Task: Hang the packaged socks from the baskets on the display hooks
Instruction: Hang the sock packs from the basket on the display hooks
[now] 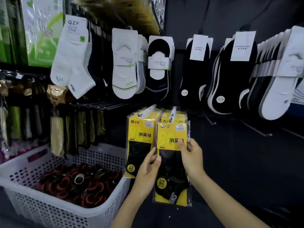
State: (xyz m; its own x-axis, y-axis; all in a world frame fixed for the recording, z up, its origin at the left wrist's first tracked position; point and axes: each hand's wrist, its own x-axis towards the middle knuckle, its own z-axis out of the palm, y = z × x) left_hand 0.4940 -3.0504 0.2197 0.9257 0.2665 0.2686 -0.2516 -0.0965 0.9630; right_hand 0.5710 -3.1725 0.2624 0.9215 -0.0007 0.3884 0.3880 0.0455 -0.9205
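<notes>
The top edge of the sock packet [171, 171] sits right under the white tip of the right hook [173, 112], and its hang hole is not visible, so I cannot tell whether it is threaded on. The print on its yellow card is partly covered by the right hand [191, 156]: the thumb lies on the front and the fingers [189, 145] curl round the right edge, gripping it. The left hand [148, 168] pinches the packet's left edge, thumb in front, the other fingertips hidden behind it. Both forearms are cut off by the bottom of the frame.

Just behind hangs a stack of the same packets, and a second stack [139, 140] fills the left hook [147, 111] beside it. Lower left stands a white perforated basket [24, 163] holding red-and-black rounded items, too blurred to identify. Above hang a white ankle sock [72, 58], white low-cut socks [124, 63] and black low-cut socks [194, 71]; further rows at the right edge are distorted. Bare dark hooks [98, 105] jut out left of the packets, over dim, indistinct packets [57, 129].
</notes>
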